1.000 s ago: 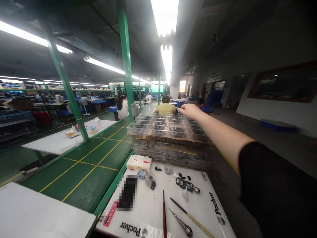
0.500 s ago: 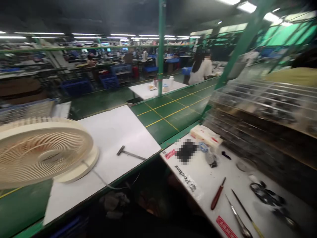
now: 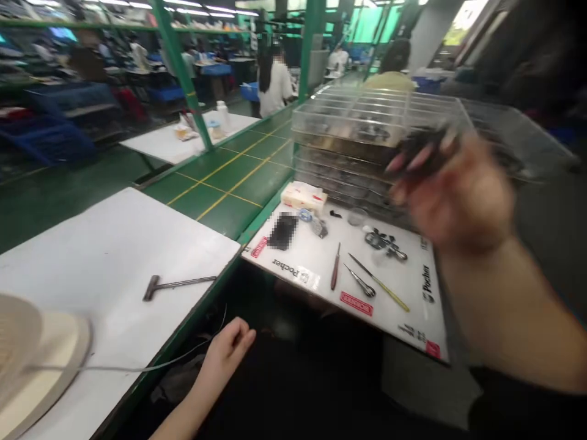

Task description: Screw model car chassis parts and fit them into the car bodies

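My right hand is raised at the right, blurred, with its fingers bent round a dark object whose kind I cannot make out. Just beyond it stand stacked clear divided trays with dark parts in them. Low in the middle, my left hand hangs beside the bench edge, fingers curled and nothing visible in them. On the white board lie a red-handled pointed tool, a silver metal tool, a slim yellow-handled tool and a cluster of black parts.
On the left white tabletop are a T-shaped metal tool and a cream fan with a grey cord. A tissue pack sits at the board's back corner. Green posts and seated people are farther off.
The view has swung right, so the fan slides off to the left and the trays come nearer the centre. Both my hands have come into view, the right one holding a dark object.
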`<state>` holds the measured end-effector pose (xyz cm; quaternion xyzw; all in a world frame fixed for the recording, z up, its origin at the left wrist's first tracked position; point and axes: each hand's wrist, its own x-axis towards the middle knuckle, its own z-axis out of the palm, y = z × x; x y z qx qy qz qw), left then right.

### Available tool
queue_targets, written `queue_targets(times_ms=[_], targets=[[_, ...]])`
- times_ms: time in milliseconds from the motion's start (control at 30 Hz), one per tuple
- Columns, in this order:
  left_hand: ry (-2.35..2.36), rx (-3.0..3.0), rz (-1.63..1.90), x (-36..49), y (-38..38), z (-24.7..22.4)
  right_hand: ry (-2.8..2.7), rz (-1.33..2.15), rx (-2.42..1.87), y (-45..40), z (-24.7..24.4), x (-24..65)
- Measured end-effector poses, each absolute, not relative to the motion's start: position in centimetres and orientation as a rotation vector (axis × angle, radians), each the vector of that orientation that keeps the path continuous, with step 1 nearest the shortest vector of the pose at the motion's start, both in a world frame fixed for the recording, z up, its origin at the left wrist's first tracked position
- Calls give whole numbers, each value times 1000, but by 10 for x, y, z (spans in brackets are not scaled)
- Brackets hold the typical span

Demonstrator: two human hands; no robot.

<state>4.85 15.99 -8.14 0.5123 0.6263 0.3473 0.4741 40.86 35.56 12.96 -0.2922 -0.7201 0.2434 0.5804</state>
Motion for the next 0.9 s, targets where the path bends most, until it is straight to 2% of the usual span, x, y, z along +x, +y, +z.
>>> queue_targets(times_ms=[100, 200, 300, 400, 633, 800, 900], targets=[[1407, 1159, 832, 64, 170, -83, -1624, 777, -677, 271, 56, 372], [1061, 945, 839, 81, 148, -63, -1595, 829, -670, 200, -23, 329], [647, 586, 924, 90, 123, -38, -1677, 800, -612, 160, -64, 312], [574, 434, 977, 89, 112, -31, -1870, 681, -504, 151, -76, 306], [590, 293, 1098, 63, 91, -51, -2137, 555, -358, 162, -79, 284], [613, 256, 1125, 56, 86, -65, -2260, 646, -296, 175, -80, 283], [628, 266, 1112, 53, 92, -72, -2189, 801, -414, 184, -78, 288]])
